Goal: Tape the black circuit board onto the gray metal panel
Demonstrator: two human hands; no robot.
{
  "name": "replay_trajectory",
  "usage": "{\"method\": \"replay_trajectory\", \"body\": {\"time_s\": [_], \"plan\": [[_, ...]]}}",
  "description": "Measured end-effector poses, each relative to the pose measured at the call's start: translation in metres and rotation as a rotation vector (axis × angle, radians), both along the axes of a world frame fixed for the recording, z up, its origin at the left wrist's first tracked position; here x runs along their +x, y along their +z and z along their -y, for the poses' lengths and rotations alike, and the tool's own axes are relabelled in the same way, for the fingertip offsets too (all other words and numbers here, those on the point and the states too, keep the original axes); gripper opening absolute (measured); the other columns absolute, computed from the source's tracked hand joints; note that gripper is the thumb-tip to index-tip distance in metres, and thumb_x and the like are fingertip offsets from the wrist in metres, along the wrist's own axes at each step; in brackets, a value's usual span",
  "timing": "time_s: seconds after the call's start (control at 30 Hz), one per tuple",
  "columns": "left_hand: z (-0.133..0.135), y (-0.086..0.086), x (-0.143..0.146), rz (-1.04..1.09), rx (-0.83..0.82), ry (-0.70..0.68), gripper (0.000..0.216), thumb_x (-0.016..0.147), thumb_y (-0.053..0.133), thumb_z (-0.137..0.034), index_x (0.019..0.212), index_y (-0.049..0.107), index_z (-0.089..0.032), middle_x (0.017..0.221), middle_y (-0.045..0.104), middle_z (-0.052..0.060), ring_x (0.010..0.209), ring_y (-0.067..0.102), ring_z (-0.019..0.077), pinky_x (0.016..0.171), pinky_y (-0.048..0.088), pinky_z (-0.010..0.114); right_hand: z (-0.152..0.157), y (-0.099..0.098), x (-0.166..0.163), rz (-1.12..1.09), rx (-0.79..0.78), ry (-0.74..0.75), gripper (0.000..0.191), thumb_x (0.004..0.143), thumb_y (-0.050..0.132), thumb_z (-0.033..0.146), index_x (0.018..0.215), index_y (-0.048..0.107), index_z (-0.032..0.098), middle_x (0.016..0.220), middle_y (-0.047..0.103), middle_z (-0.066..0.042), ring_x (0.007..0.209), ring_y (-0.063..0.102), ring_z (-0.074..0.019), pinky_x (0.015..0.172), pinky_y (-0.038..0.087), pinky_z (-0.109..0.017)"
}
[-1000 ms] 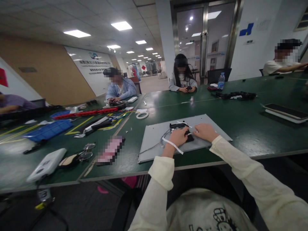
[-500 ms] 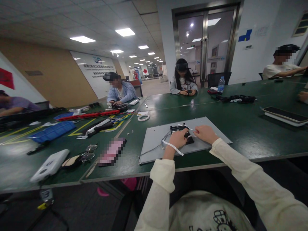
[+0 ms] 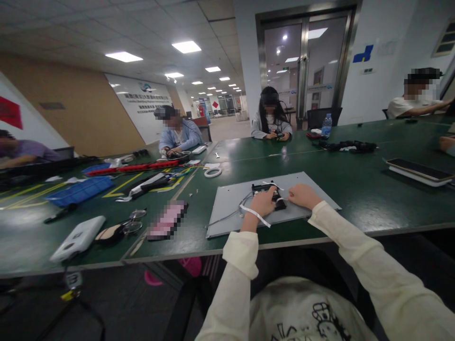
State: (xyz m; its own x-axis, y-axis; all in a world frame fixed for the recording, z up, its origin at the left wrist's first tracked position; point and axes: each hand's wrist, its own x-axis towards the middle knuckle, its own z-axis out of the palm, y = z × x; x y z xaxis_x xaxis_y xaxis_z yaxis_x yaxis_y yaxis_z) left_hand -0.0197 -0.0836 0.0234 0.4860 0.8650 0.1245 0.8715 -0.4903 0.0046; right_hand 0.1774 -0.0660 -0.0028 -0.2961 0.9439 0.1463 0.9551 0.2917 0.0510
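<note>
A black plastic part (image 3: 281,204) with grey cables (image 3: 232,214) lies on a light grey board (image 3: 222,201) in front of me. My left hand (image 3: 262,203) rests over the part and grips it, the index finger laid along its top. Just to the right, my right hand (image 3: 304,196) is closed in a pinch at the part's edge, where a thin white strip runs toward its fingers. Another white strip (image 3: 259,218) lies across my left wrist. My left palm hides much of the part.
A pink phone (image 3: 168,220), glasses (image 3: 135,221) and a white device (image 3: 78,239) lie to the left. Behind them are a blue bin (image 3: 80,191) and a tape roll (image 3: 213,172). A dark-screened phone (image 3: 419,169) lies right. Several people sit around the green table (image 3: 373,189).
My left index finger has stretched forward along the black part. My right hand stays almost in place. The whole view has shifted slightly.
</note>
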Motion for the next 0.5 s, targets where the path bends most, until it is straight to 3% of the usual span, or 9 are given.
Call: {"method": "replay_trajectory", "body": {"time_s": [0.17, 0.3, 0.4, 0.5], "plan": [[0.003, 0.003, 0.0, 0.003, -0.014, 0.017, 0.055, 0.084, 0.05, -0.017, 0.137, 0.034, -0.019, 0.1, 0.07, 0.012, 0.096, 0.067, 0.0274, 0.08, 0.05, 0.035, -0.002, -0.003, 0.006, -0.027, 0.046, -0.041, 0.027, 0.088, 0.048, 0.027, 0.085, 0.072, 0.015, 0.085, 0.07, -0.012, 0.084, 0.064, -0.0216, 0.067, 0.036, -0.026], [0.002, 0.007, -0.003, 0.035, -0.008, 0.05, 0.048, 0.087, 0.046, -0.015, 0.134, 0.037, -0.018, 0.096, 0.07, 0.011, 0.093, 0.068, 0.0255, 0.079, 0.049, 0.033, 0.003, -0.002, 0.005, -0.146, 0.18, -0.003, 0.033, 0.094, 0.041, 0.031, 0.082, 0.069, 0.016, 0.077, 0.068, -0.008, 0.073, 0.06, -0.0174, 0.062, 0.032, -0.026], [-0.004, 0.006, -0.007, 0.092, 0.036, 0.12, 0.039, 0.09, 0.043, -0.017, 0.129, 0.039, -0.017, 0.094, 0.07, 0.011, 0.089, 0.068, 0.024, 0.076, 0.048, 0.031, 0.013, -0.001, -0.004, -0.221, 0.337, 0.199, 0.036, 0.098, 0.037, 0.033, 0.094, 0.068, 0.015, 0.082, 0.066, -0.008, 0.071, 0.058, -0.0154, 0.063, 0.033, -0.026], [-0.011, 0.003, -0.01, 0.123, 0.065, 0.156, 0.034, 0.091, 0.042, -0.017, 0.125, 0.041, -0.016, 0.094, 0.07, 0.011, 0.089, 0.068, 0.0237, 0.074, 0.047, 0.03, 0.024, -0.003, -0.021, -0.152, 0.503, 0.604, 0.034, 0.097, 0.04, 0.033, 0.114, 0.064, 0.016, 0.095, 0.066, -0.01, 0.081, 0.058, -0.0166, 0.066, 0.037, -0.026]]}}
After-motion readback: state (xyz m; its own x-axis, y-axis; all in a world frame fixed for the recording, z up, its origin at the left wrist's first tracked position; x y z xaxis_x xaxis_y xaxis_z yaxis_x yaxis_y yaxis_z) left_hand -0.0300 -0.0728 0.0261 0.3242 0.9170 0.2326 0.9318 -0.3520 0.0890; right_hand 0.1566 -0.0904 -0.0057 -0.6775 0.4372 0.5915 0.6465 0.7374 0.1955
